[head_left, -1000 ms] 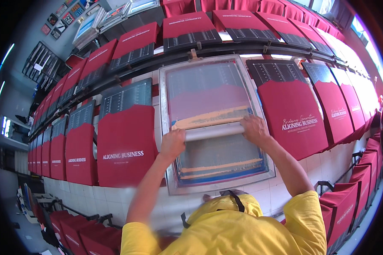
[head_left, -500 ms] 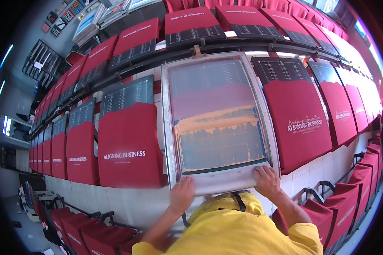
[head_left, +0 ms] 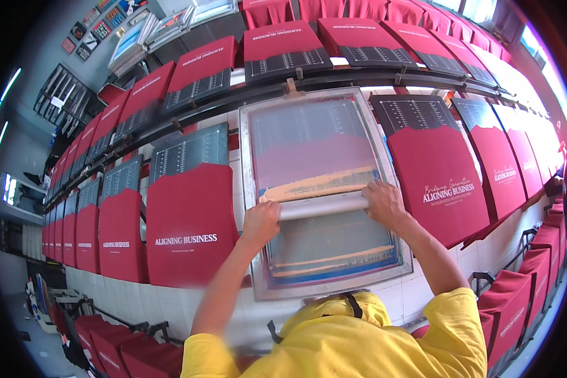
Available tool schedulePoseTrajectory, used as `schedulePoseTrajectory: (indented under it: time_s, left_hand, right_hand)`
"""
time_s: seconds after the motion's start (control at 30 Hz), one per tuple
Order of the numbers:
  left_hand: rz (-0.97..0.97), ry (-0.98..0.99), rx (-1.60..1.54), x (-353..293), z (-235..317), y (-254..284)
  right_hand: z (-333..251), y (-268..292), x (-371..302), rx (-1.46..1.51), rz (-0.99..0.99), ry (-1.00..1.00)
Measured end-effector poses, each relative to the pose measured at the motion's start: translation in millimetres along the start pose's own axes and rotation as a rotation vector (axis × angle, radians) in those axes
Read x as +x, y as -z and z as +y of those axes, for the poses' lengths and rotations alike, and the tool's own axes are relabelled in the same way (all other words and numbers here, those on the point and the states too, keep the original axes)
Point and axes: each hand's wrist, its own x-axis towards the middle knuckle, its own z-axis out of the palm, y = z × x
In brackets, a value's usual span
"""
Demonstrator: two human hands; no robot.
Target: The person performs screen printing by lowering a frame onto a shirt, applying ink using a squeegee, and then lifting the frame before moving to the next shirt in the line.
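A silkscreen frame (head_left: 263,293) with a pale metal border lies over a platen bearing red cloth, which shows dimly through the mesh. Across the middle of the mesh lies a squeegee (head_left: 324,206) with a pale handle. My left hand (head_left: 261,222) is wrapped round its left end, and my right hand (head_left: 386,203) grips its right end. Beyond the squeegee runs a band of peach-coloured ink (head_left: 321,183). A thinner ink streak (head_left: 334,260) marks the mesh near the frame's near edge. The squeegee's blade is hidden beneath the handle.
Red garments with white print, such as one on the right (head_left: 444,183) and one on the left (head_left: 189,233), lie on dark platens in rows. A black rail (head_left: 258,91) passes behind the frame. More red garments (head_left: 507,309) hang at the lower right. Stacked frames (head_left: 132,44) stand far left.
Both hands have moved the squeegee away from me, from the frame's near edge to mid-mesh. The ink over the near mesh has thinned, leaving a streak near the front.
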Motion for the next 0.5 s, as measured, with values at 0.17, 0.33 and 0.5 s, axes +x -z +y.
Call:
schedulePoseTrajectory:
  time_s: [0.17,0.33,0.5]
  left_hand:
    - [-0.084,0.038,0.041,5,3,23]
    - [0.001,0.036,-0.018,-76,41,13]
    - [0.079,-0.007,-0.002,-151,81,-2]
  right_hand:
    - [6,2,-1,0.030,0.018,0.053]
    - [-19,11,-82,0.044,0.142,0.077]
    - [-48,-13,-165,0.021,0.223,0.076]
